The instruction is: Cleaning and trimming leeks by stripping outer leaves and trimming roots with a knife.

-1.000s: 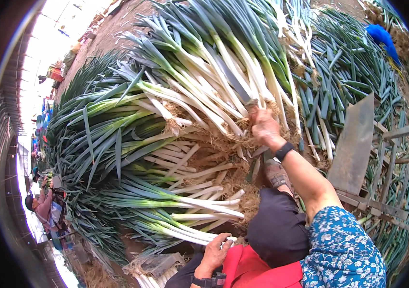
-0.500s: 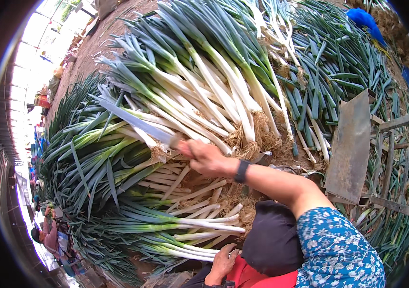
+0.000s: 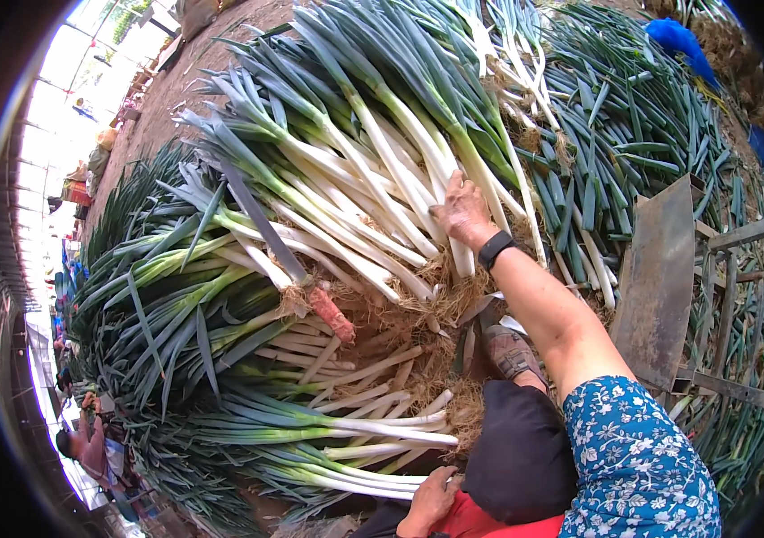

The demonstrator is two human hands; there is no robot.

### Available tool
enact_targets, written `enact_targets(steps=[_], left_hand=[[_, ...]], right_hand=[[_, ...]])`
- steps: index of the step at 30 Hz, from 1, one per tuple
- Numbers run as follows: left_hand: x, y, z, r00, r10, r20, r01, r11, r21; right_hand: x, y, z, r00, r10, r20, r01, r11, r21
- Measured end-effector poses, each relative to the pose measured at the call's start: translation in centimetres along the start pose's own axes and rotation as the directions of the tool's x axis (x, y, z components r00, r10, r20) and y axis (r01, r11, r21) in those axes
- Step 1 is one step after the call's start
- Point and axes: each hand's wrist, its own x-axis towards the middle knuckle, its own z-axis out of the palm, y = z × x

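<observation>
My right hand (image 3: 471,213) is closed round the white stalk of a leek (image 3: 436,161) at the near side of a large heap. Roots hang just below the fingers. A long knife with a grey blade (image 3: 259,215) lies across the leeks left of that hand. Its reddish wrapped handle (image 3: 332,314) points toward me, untouched. My left hand (image 3: 434,499) rests low in the view over red cloth, with loosely bent fingers and nothing visible in them. Close beside it are the pale ends of several more leeks (image 3: 373,485).
A metal sheet (image 3: 655,287) on a wooden frame (image 3: 727,314) stands at the right. More leek greens (image 3: 642,117) are piled behind it. Below my right arm are a shoe (image 3: 512,350) and a dark rounded covering (image 3: 518,448). Another person (image 3: 90,448) is at the far left.
My right hand has let go of the knife, which now lies on the leeks. The hand has moved right and up onto a leek stalk. My left hand has shifted slightly right.
</observation>
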Motion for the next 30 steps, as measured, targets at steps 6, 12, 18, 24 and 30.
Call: enact_targets(steps=[6, 12, 18, 24, 30], left_hand=[[-0.6, 0.1, -0.1, 1.000, -0.006, -0.028, 0.007, 1.000, 0.030], [-2.8, 0.2, 0.2, 0.989, -0.086, -0.119, 0.088, 0.996, 0.008], [-6.6, 0.1, -0.5, 0.903, -0.031, -0.429, -0.033, 0.989, -0.142], [-14.4, -0.3, -0.9, 0.804, -0.162, -0.572, -0.207, 0.825, -0.525], [-20.6, 3.8, -6.5, 0.824, 0.122, -0.553, -0.560, 0.324, -0.763]], right_hand=[[3.2, 2.7, -3.7, 0.978, -0.018, 0.208, -0.039, 0.963, 0.266], [-7.2, 2.7, -5.4, 0.928, -0.208, 0.309, -0.173, 0.496, 0.851], [-20.3, 1.9, -3.0, 0.799, -0.380, 0.466, -0.495, 0.024, 0.868], [-24.6, -4.2, -6.7, 0.732, -0.568, 0.376, -0.553, -0.174, 0.815], [-47.2, -5.2, -9.9, 0.404, -0.755, 0.516, -0.745, 0.056, 0.665]])
